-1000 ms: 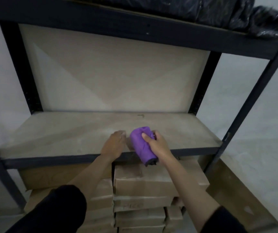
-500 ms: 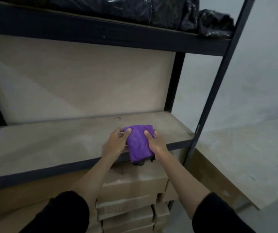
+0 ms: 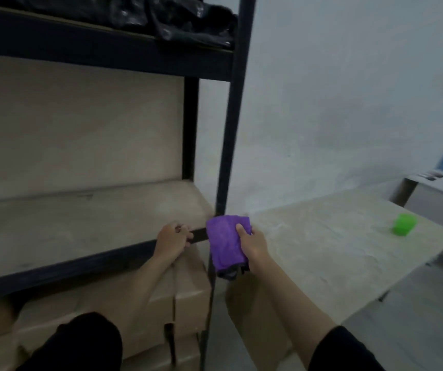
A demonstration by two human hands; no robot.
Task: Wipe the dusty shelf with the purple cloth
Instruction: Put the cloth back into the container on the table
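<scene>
The dusty shelf board [image 3: 76,226] is pale wood in a dark metal rack and fills the left half of the head view. My right hand [image 3: 254,246] holds the folded purple cloth [image 3: 225,243] in the air, just off the shelf's right front corner and in front of the rack's front post. The cloth hangs down from my fingers, with a dark edge at its bottom. My left hand [image 3: 171,241] is curled over the shelf's dark front rail near that corner, with no cloth in it.
A dark upright post [image 3: 232,124] stands right behind the cloth. Black bags [image 3: 177,17] lie on the upper shelf. Cardboard boxes [image 3: 140,303] are stacked below. To the right is a low pale board table [image 3: 335,250] with a green cup [image 3: 403,224].
The view has swung right. My left hand let go of the cloth and now grips the shelf's front rail. My right hand carried the cloth off the shelf past its right corner.
</scene>
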